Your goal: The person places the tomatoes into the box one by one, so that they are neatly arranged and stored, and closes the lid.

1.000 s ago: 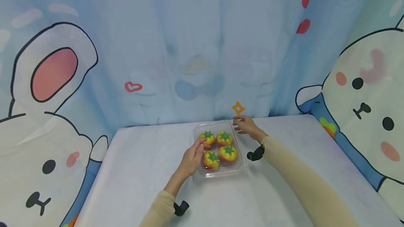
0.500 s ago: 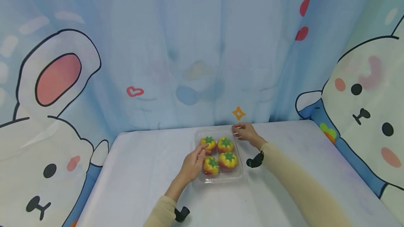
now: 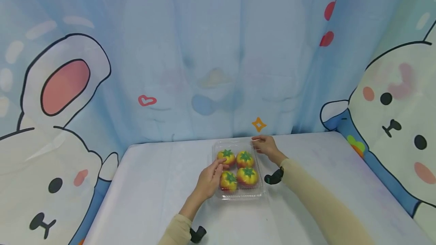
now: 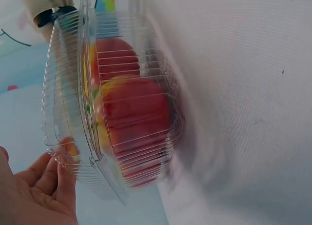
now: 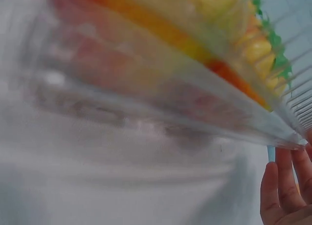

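Note:
A clear plastic clamshell box (image 3: 242,196) lies on the white-covered table, its lid down. Inside sit several yellow-and-red fruits (image 3: 247,176) with green leafy tops, resembling persimmons or tomatoes. Their red sides (image 4: 136,108) show through the ribbed wall in the left wrist view. My left hand (image 3: 207,180) reaches over the box's left side, fingers extended, the fingertips touching the lid. At the far right corner is my right hand (image 3: 267,147), its fingers extended against the rim. The right wrist view shows those fingers (image 5: 287,195) at the box's corner; the thumb is hidden.
The white tablecloth (image 3: 163,184) spreads around the box. A pale blue curtain (image 3: 204,48) hangs close behind the table, with printed rabbits at both sides. Black wrist straps (image 3: 274,177) sit below each hand.
The whole scene has shifted down in the head view. My right hand has closed in slightly on the box's far right corner. The left hand stays over the left side.

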{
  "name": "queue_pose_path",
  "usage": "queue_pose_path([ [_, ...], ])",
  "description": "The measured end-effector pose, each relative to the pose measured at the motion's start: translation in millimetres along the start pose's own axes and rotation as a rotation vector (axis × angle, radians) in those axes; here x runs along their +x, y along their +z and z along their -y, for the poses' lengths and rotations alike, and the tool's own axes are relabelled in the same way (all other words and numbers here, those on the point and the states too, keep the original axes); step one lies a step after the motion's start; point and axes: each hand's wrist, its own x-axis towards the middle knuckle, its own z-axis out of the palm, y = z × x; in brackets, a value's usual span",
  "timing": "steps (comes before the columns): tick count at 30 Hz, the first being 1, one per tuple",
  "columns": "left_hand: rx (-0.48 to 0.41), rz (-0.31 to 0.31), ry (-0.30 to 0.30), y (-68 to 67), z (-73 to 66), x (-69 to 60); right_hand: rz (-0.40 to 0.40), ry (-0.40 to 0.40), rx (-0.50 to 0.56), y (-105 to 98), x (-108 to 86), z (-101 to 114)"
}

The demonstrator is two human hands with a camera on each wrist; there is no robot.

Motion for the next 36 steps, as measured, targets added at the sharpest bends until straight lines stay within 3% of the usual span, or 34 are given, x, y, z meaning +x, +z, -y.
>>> queue_pose_path([
  [13,-0.004,-0.028,0.018,-1.8,2.1,5.2,0.022,0.058,0.011,1.0,5.2,12.6],
  [22,0.002,0.005,-0.003,-1.4,2.4,4.4,0.012,0.113,0.035,3.1,6.9,11.4],
  [36,0.003,0.003,0.004,1.4,3.7,0.5,-0.006,0.164,0.047,3.7,9.7,7.2],
])
